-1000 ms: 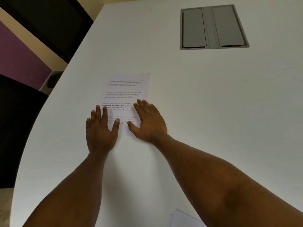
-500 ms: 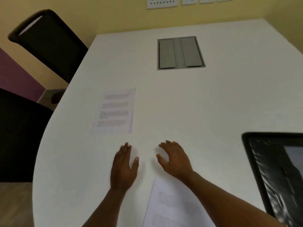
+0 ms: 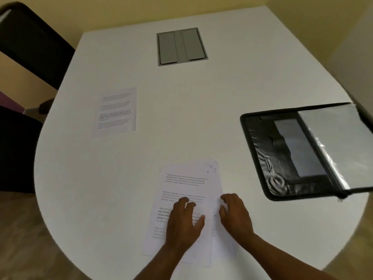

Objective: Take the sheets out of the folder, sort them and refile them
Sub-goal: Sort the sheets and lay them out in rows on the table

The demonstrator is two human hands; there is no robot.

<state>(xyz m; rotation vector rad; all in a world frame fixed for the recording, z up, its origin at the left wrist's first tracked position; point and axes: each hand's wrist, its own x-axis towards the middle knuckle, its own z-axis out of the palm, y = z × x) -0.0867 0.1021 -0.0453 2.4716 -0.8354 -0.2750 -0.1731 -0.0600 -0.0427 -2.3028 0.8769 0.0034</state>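
Note:
A stack of printed sheets [image 3: 185, 182] lies on the white table [image 3: 181, 118] near its front edge, slightly fanned. My left hand [image 3: 184, 223] rests on top of the stack with its fingers bent. My right hand [image 3: 235, 215] sits at the stack's right edge, fingers curled onto the paper there. One single printed sheet [image 3: 117, 111] lies apart, further back on the left. The black folder [image 3: 302, 150] lies open at the right, its clear plastic sleeves [image 3: 339, 142] showing.
A grey cable hatch [image 3: 181, 46] is set into the table's far middle. Black chairs [image 3: 30, 37] stand off the table's left side. A yellow wall runs behind the table.
Both hands left the single sheet at the left and came back toward me, landing on the stack near the front edge. The view swung right, bringing the open folder in.

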